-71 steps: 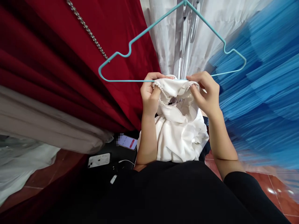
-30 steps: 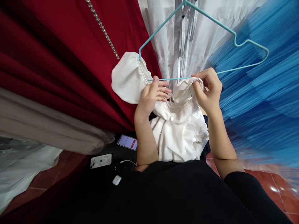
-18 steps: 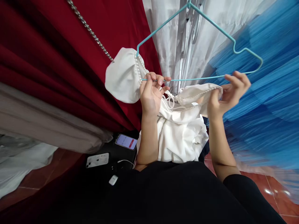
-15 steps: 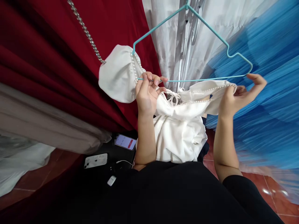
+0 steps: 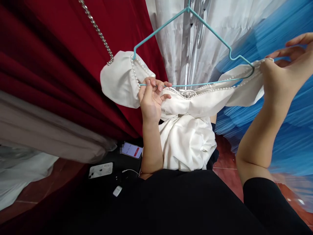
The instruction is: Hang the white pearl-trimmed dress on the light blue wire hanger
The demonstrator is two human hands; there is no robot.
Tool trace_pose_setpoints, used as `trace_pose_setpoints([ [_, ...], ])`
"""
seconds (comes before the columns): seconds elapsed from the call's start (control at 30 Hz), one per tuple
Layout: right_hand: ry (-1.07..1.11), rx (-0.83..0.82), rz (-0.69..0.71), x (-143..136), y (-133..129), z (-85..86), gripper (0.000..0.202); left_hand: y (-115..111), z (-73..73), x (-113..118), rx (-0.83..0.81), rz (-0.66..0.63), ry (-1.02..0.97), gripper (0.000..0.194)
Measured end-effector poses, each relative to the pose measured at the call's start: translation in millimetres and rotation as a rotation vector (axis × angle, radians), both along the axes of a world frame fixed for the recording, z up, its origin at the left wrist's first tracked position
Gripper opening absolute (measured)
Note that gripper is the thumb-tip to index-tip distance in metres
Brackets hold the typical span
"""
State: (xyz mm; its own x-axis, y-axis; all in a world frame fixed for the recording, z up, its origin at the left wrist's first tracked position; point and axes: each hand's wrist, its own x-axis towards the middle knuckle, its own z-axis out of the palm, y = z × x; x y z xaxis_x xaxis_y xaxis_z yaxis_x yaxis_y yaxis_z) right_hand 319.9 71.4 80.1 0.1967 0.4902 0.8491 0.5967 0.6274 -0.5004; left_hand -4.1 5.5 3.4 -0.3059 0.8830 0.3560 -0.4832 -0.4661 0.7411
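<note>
In the head view, the left hand (image 5: 151, 98) has its fingers curled around the lower bar of a light-blue hanger (image 5: 195, 85). The right hand (image 5: 288, 65) pinches the pearl-trimmed edge of a white garment (image 5: 190, 143), stretched over the hanger's right end; its bulk lies bunched in the lap. Two phones (image 5: 100, 170) rest near the left forearm.

hanger hook (image 5: 188, 4) cut off by top edge, right hand (image 5: 290, 70) cropped at right, phone screen (image 5: 130, 149) illegible
</note>
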Motion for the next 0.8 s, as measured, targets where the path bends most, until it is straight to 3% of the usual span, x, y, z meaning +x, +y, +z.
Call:
trace_pose_setpoints([
  [0.2,-0.057,-0.005,0.096,-53,9,27.1,0.043,-2,0.8,3,0.033,0.011,0.012,0.029],
  [0.3,-0.025,-0.022,0.206,-70,3,25.9,0.042,-3,-0.3,3,0.032,-0.002,0.027,0.030],
  [0.4,0.034,0.111,0.301,-81,-13,17.9,0.036,-3,-1.1,4,0.029,-0.006,0.020,0.030],
  [0.53,0.077,0.254,0.429,-98,-41,0.5,0.013,-3,-0.8,6,0.045,-0.025,-0.011,0.028],
  [0.63,-0.152,0.067,0.503,-114,-50,-24.2,0.009,-3,-0.2,7,0.039,-0.024,-0.015,0.027],
  [0.73,-0.457,-0.063,0.449,-128,-44,-58.5,0.021,-3,-1.3,6,0.017,-0.003,0.008,0.028],
  [0.8,-0.500,-0.018,0.362,-134,-38,-79.2,0.025,-3,-3.4,6,-0.009,-0.004,0.034,0.029],
])
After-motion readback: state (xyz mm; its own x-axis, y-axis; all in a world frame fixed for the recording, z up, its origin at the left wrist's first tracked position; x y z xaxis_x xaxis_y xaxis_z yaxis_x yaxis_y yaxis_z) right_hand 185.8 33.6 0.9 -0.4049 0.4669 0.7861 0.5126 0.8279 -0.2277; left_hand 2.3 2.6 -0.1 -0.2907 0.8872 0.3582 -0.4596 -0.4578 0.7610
